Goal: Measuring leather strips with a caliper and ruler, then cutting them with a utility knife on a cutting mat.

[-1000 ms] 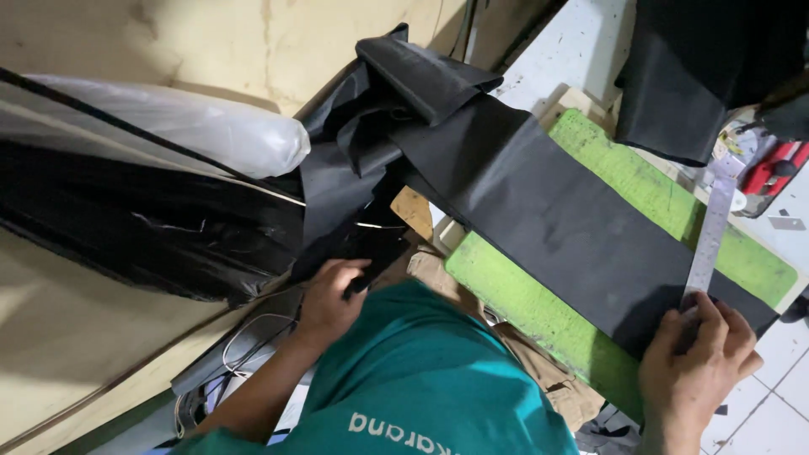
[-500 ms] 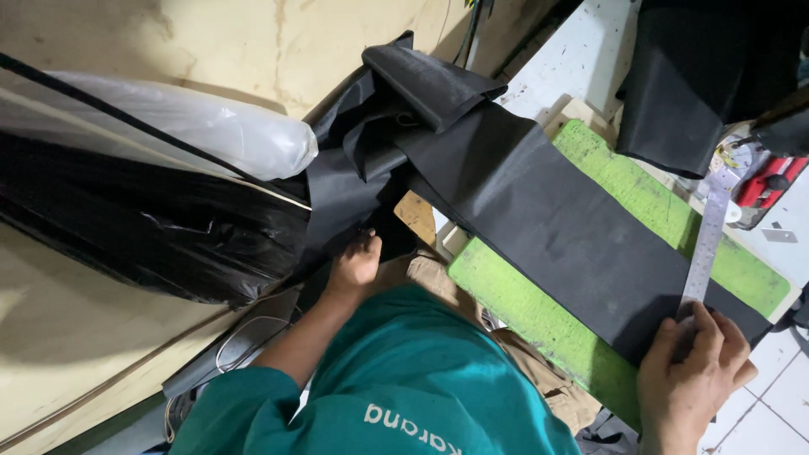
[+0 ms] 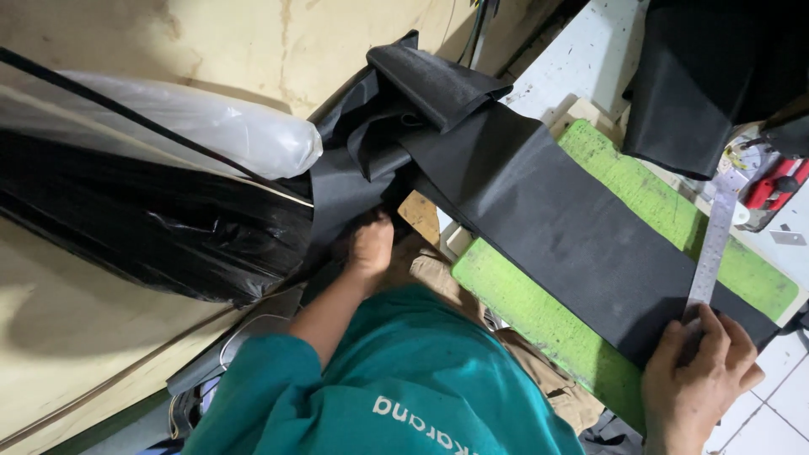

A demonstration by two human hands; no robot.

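Head view, looking down past a teal shirt (image 3: 404, 379). A long strip of black fabric (image 3: 573, 227) lies slantwise across a green cutting board (image 3: 522, 295) on the white tabletop (image 3: 590, 59), running from a folded, bunched heap at the far left to the near right edge of the board. The right hand (image 3: 695, 379) rests at the near right end, fingers spread and pressed flat on the cloth and on the near end of a metal ruler (image 3: 712, 244), apparently to keep both from sliding; its grip closes on nothing. The ruler lies across the strip, near that end. The left hand (image 3: 369, 246) reaches to the left of the board into the loose black folds hanging beside a dark roll wrapped in clear plastic (image 3: 168, 177); whether its grip is pinching cloth or merely touching it cannot be told, since the fingers are buried in the folds. The fabric looks matte, smooth and uniformly black, flat over the board and creased where it piles up. At the far right lie a red-handled tool (image 3: 779, 190) and another piece of black cloth (image 3: 699, 93)
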